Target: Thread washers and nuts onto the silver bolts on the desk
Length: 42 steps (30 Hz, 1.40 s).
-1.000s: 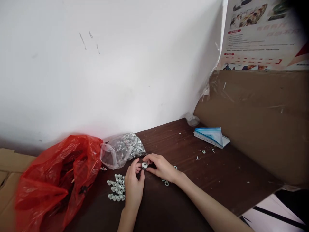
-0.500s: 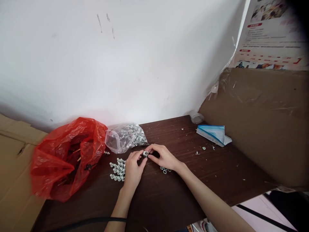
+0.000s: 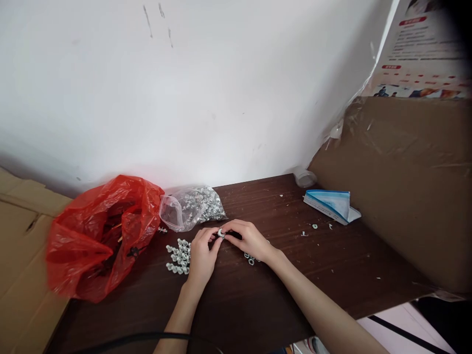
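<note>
In the head view, the person's left hand [image 3: 202, 251] and right hand [image 3: 250, 239] meet over the dark tabletop [image 3: 254, 300], thumbs and fingers of both pinching one small round metal piece [image 3: 221, 232] from either side. The piece shows pale and ring-like between the fingertips; whether it also touches the wood below cannot be told.

Just beyond the grip and a little to its left lies a clear plastic bag [image 3: 171, 211] on its side. Its end nearest the grip bulges with a heap of small shiny metal parts [image 3: 209, 203], too tightly packed to tell apart, while the left end is slack and crumpled, with few parts.

Farther left of the grip, touching the clear bag or very near it, slumps a red plastic bag [image 3: 75, 241]. It gapes open; inside are dark, tangled-looking contents, hard to make out, with a thin orange-tan strip [image 3: 120, 227] among them.

Close to the left of the grip, short metal fittings [image 3: 179, 258] lie in rows, partly behind the left hand. To the right of the grip and slightly nearer the wearer, a few metal rings [image 3: 251, 261] lie beside the right wrist.

Well off to the right and beyond the grip are a clear plastic tub [image 3: 305, 178], its contents not readable, and a blue-and-white folded packet [image 3: 328, 202].
</note>
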Motion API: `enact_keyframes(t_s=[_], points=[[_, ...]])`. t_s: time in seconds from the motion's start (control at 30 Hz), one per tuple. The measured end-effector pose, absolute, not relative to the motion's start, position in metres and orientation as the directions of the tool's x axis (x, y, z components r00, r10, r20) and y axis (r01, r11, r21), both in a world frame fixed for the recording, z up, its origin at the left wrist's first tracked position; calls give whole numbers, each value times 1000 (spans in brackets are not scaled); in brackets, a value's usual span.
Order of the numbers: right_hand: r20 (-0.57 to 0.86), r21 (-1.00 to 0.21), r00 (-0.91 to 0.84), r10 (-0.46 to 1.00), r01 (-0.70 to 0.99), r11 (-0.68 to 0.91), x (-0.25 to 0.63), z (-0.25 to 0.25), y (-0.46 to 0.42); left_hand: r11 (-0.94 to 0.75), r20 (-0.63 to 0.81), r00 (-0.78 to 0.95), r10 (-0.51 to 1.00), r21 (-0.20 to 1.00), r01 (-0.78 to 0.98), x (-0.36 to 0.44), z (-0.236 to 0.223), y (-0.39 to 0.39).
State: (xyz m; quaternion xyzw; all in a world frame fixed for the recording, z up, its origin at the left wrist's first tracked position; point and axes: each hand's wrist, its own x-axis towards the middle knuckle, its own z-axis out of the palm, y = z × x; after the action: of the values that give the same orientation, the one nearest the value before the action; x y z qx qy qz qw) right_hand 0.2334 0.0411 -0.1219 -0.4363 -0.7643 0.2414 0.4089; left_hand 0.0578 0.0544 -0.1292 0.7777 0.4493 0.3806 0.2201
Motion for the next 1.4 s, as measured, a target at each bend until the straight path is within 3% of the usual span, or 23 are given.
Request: enact_keyframes(t_s=[1.1,1.4], points=[[362,-759,-267,893,471,449,232,-122,41,-480,400,266,877,702,526,58,-135,54],[356,-715,-272,894,537,448,231,-124,42,-497,410,281,868,696,519,58,-137,51]])
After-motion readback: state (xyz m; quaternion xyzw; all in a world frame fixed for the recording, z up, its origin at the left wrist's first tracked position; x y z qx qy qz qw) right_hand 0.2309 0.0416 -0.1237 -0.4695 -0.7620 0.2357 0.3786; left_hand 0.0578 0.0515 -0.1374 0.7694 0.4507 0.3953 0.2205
